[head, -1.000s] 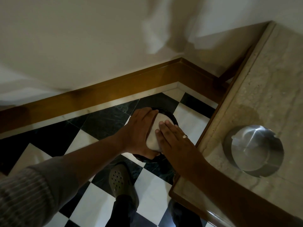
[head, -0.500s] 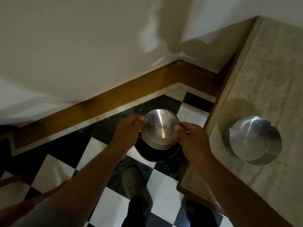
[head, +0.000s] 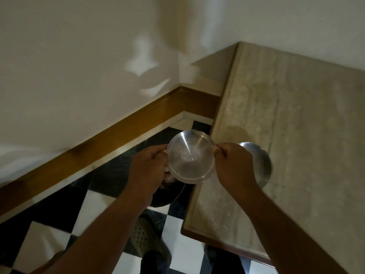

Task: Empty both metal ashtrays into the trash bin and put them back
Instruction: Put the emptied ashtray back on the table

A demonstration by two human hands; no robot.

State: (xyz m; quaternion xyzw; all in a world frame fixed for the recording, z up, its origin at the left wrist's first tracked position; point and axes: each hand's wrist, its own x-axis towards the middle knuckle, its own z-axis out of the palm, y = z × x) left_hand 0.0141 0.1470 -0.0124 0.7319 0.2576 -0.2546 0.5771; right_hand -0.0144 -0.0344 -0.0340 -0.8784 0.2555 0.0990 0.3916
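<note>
Ashtray (head: 191,157) rim between both hands, airborne

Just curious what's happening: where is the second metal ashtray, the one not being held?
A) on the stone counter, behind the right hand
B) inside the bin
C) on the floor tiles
A: the second ashtray sits on the counter, partly hidden by the right hand.

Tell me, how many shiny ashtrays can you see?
2. One ashtray is held up between the left hand and right hand, above the floor. The other ashtray sits on the marble counter, partly hidden behind the right hand.
</note>
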